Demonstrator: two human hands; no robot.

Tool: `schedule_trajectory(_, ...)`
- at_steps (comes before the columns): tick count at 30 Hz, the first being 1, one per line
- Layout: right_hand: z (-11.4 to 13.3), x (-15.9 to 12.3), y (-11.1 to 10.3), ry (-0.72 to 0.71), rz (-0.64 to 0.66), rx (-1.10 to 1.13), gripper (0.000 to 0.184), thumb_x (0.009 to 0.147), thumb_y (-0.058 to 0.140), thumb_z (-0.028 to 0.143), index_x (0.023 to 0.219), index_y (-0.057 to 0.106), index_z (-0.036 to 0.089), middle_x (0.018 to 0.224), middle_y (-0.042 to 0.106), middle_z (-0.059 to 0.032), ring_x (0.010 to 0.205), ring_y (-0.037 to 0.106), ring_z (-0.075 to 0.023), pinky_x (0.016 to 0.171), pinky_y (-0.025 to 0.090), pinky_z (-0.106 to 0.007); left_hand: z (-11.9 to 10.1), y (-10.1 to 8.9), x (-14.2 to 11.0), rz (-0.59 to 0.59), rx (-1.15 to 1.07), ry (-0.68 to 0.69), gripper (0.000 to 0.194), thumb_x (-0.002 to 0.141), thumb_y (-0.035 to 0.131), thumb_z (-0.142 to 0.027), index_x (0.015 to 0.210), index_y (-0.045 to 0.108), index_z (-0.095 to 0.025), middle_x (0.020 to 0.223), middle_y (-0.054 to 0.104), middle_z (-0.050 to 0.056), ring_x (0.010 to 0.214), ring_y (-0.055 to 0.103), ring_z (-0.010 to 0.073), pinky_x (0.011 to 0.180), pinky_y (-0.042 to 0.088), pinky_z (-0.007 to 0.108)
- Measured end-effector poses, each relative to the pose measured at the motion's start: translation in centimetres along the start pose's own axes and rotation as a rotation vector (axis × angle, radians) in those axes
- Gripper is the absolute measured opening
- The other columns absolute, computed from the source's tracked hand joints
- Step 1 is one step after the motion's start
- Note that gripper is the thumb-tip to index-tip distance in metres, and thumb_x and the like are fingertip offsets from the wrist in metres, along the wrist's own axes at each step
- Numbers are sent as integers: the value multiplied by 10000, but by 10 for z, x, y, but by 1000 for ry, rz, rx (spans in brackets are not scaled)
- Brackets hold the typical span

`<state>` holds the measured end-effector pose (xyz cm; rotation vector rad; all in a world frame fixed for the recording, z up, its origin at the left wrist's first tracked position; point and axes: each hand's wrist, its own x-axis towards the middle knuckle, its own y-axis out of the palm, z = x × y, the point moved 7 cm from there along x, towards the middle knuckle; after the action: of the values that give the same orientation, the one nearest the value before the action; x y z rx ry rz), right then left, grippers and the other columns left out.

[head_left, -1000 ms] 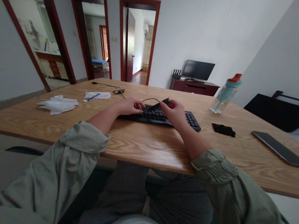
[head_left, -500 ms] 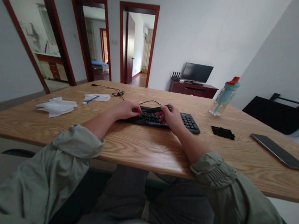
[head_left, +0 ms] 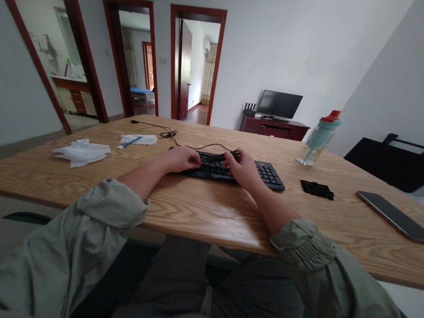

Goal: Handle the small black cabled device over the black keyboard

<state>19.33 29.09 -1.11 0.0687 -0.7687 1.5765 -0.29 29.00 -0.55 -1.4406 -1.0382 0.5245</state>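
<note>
A black keyboard point(head_left: 269, 176) lies on the wooden table point(head_left: 208, 206) in front of me. My right hand point(head_left: 243, 169) is closed around a slim dark tool point(head_left: 218, 157) and presses it down onto the keys near the keyboard's middle. My left hand point(head_left: 180, 158) rests curled on the keyboard's left end, its fingers closed on the edge. The keyboard's black cable point(head_left: 168, 132) runs off toward the far left of the table.
A small black pile of loose keycaps point(head_left: 316, 189) lies right of the keyboard, with a dark phone point(head_left: 398, 217) further right. A water bottle point(head_left: 318, 139) stands at the back right. Crumpled white tissues point(head_left: 81, 151) and a wipe with a blue stick point(head_left: 137, 140) lie at the left.
My right hand has lowered the dark tool from a raised tilt down onto the keys. My left hand has stayed at the keyboard's left end.
</note>
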Motion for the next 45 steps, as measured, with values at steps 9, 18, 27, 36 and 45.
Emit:
schedule_trajectory(9, -1, 2, -2, -64, -43, -102, 361, 894, 518, 566, 826, 509, 212, 726, 689, -50, 615, 603, -165, 553, 435, -263, -1, 0, 1, 0, 84, 2, 231, 858, 575, -310, 978, 747, -211, 971, 755, 15, 870, 662, 152, 793, 460, 226)
schedule_trajectory(18, 6, -1, -2, -78, -24, -174, 379, 891, 513, 577, 801, 519, 209, 672, 657, -37, 563, 551, -156, 538, 379, -269, -4, 0, 2, 11, 132, 14, 187, 861, 591, -287, 932, 750, -217, 941, 755, 15, 851, 663, 148, 760, 456, 217)
schedule_trajectory(27, 18, -8, -4, -138, -45, -232, 402, 908, 491, 587, 844, 580, 201, 693, 641, -35, 623, 557, -164, 589, 381, -273, -8, -1, -1, 21, 121, 15, 207, 883, 578, -306, 922, 759, -213, 942, 759, 20, 822, 666, 145, 740, 466, 221)
schedule_trajectory(36, 14, -2, -6, -106, -41, -286, 405, 908, 488, 599, 824, 548, 207, 672, 615, -28, 616, 548, -167, 591, 362, -279, -5, -2, 2, 77, 90, 98, 266, 921, 533, -297, 1059, 748, -222, 1061, 746, 25, 935, 666, 147, 839, 480, 217)
schedule_trajectory(45, 19, -5, -4, -132, -72, -337, 415, 910, 485, 601, 809, 549, 204, 655, 594, -16, 605, 525, -159, 574, 336, -275, -2, 0, 1, 79, 57, 148, 309, 940, 489, -294, 1124, 733, -245, 1128, 736, 13, 996, 660, 142, 904, 469, 215)
